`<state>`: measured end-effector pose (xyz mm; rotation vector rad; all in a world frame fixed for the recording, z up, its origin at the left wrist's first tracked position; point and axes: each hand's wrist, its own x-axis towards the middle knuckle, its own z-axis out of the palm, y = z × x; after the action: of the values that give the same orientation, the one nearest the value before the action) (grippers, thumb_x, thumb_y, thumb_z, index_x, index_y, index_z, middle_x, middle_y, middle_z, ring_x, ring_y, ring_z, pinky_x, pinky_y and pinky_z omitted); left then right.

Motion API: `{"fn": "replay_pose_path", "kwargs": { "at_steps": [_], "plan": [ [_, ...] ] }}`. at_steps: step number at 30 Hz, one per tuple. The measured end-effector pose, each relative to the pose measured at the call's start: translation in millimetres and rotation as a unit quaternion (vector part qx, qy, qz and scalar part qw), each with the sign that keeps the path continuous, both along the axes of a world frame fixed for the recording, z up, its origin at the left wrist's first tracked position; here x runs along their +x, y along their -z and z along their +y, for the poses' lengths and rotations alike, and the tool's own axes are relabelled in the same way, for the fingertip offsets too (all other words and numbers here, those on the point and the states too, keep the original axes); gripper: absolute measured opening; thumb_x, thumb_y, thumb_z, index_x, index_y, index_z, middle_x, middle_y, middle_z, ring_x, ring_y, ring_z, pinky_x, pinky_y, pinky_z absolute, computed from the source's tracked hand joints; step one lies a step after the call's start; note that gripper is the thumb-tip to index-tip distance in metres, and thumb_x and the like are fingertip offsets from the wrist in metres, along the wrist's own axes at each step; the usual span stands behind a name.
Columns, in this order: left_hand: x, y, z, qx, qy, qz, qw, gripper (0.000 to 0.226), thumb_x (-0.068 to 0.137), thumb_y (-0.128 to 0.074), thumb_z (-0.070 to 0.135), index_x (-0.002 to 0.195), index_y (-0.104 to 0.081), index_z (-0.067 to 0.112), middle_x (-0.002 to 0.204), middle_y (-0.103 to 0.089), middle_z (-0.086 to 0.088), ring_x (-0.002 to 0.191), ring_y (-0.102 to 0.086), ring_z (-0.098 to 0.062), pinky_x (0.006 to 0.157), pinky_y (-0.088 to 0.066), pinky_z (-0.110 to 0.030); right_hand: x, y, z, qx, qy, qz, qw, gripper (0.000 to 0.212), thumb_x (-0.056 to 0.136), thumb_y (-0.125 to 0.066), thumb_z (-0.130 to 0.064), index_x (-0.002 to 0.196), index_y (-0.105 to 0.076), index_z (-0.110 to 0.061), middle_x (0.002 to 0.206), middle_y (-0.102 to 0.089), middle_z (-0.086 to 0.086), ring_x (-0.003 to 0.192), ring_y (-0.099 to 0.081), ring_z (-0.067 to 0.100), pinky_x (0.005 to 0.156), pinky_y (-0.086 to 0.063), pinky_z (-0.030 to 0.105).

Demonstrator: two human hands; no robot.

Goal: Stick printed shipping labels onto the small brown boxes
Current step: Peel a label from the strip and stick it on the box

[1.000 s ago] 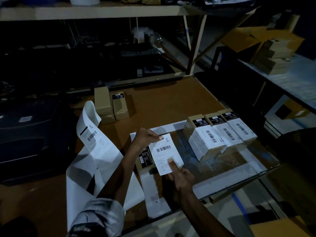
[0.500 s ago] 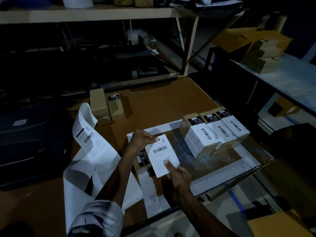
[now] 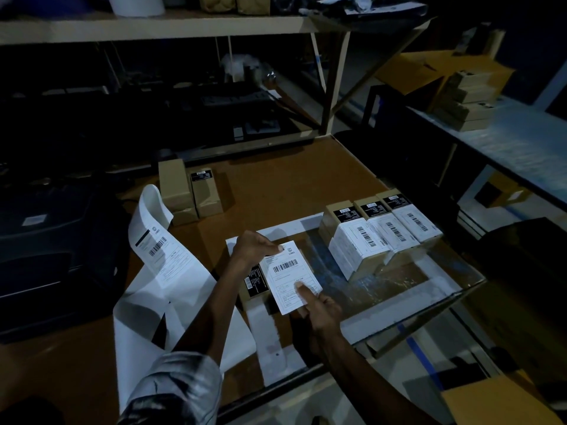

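A white shipping label (image 3: 288, 276) with a barcode lies over a small brown box (image 3: 252, 282) near the table's front. My left hand (image 3: 253, 248) pinches the label's top left corner. My right hand (image 3: 320, 306) grips the label's lower right corner, thumb on top of the paper. Most of the box is hidden under the label; its black sticker shows at the left. Three labelled brown boxes (image 3: 380, 233) stand side by side to the right. Two bare brown boxes (image 3: 188, 191) sit at the back left.
A long strip of label backing paper (image 3: 159, 256), one printed label still on it, curls across the left of the brown table (image 3: 276, 185). A dark machine (image 3: 52, 256) stands at the left. Shelves rise behind, and stacked boxes (image 3: 466, 99) lie on a side table at the right.
The label and both hands keep the same hold over the box. Only the camera has shifted slightly.
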<state>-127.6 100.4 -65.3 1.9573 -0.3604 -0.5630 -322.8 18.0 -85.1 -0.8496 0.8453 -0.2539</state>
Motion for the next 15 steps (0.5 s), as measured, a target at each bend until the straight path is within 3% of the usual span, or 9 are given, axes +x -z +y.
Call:
{"fn": "replay_pose_path", "kwargs": {
  "at_steps": [5, 8, 12, 15],
  "plan": [
    [-2.1, -0.8, -2.2, 0.008, -0.014, -0.012, 1.000, 0.014, 0.072, -0.089, 0.021, 0.078, -0.081, 0.010, 0.079, -0.077, -0.005, 0.082, -0.074, -0.022, 0.088, -0.058, -0.050, -0.1, -1.4, -1.0, -0.010, 0.003, 0.003, 1.000, 0.025, 0.083, -0.078, -0.004, 0.105, -0.071, 0.006, 0.099, -0.077, 0.018, 0.091, -0.076, 0.029, 0.071, -0.063, 0.033],
    [-3.2, -1.7, -2.9, 0.013, -0.011, -0.014, 1.000, 0.012, 0.072, -0.088, 0.020, 0.077, -0.081, 0.012, 0.079, -0.077, -0.004, 0.082, -0.074, -0.022, 0.088, -0.057, -0.050, 0.6, -1.2, -0.2, -0.003, 0.009, 0.006, 1.000, 0.023, 0.084, -0.077, -0.002, 0.104, -0.071, 0.007, 0.100, -0.076, 0.020, 0.092, -0.075, 0.031, 0.078, -0.063, 0.037],
    [-4.6, -2.7, -2.8, 0.020, -0.011, -0.019, 1.000, 0.012, 0.072, -0.088, 0.021, 0.077, -0.081, 0.013, 0.079, -0.077, -0.003, 0.082, -0.073, -0.022, 0.087, -0.057, -0.050, 0.1, -4.1, 0.8, -0.013, 0.008, 0.009, 1.000, 0.018, 0.084, -0.077, -0.002, 0.100, -0.072, 0.004, 0.095, -0.077, 0.017, 0.084, -0.077, 0.025, 0.064, -0.062, 0.029],
    [-3.9, 0.5, -2.3, 0.024, -0.017, -0.012, 1.000, 0.010, 0.071, -0.089, 0.023, 0.073, -0.081, 0.018, 0.079, -0.077, -0.002, 0.083, -0.073, -0.022, 0.088, -0.057, -0.050, 0.0, -3.9, 1.1, -0.012, 0.009, 0.008, 1.000, 0.020, 0.084, -0.077, -0.002, 0.102, -0.072, 0.005, 0.096, -0.077, 0.018, 0.087, -0.076, 0.028, 0.068, -0.063, 0.032]
  ]
}}
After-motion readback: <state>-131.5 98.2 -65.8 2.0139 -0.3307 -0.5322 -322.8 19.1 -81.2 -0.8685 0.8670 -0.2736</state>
